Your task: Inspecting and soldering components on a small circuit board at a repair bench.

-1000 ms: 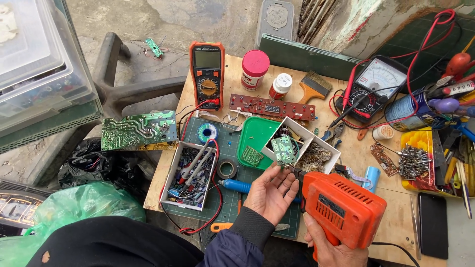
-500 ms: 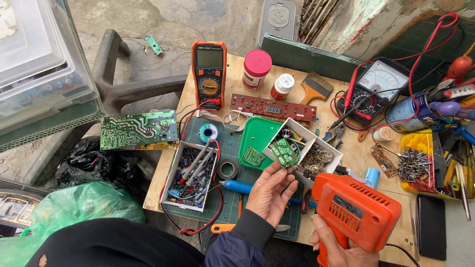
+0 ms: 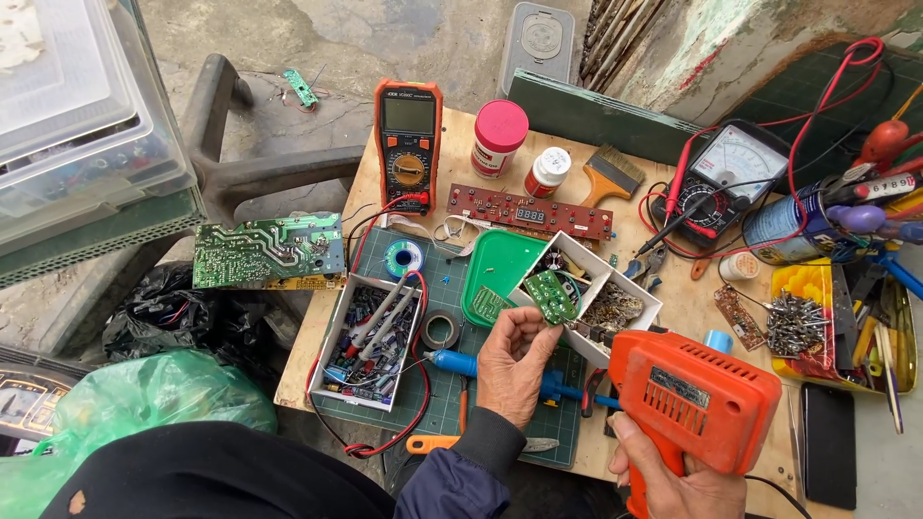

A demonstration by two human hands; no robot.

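Over the white cardboard parts box (image 3: 630, 288) my left hand (image 3: 514, 365) pinches a small green circuit board (image 3: 550, 296) by its lower edge, while my right hand (image 3: 673, 476) grips the orange pistol-shaped soldering gun (image 3: 692, 404) — I'd brace that wrist and keep fingers clear of the tip.

An orange digital multimeter (image 3: 408, 144) lies at the far edge of the wooden bench (image 3: 663, 317), beside a pink-lidded jar (image 3: 499, 136) and a small white bottle (image 3: 548, 171). A long red circuit board (image 3: 529, 210) sits just below them, with a brush (image 3: 608, 173) to its right. Farther right rests an analog meter (image 3: 735, 168) with red leads. A green circuit board (image 3: 268, 252) overhangs the bench's left edge, above a box of capacitors (image 3: 370, 341). A yellow tray (image 3: 817, 317) holds screws.
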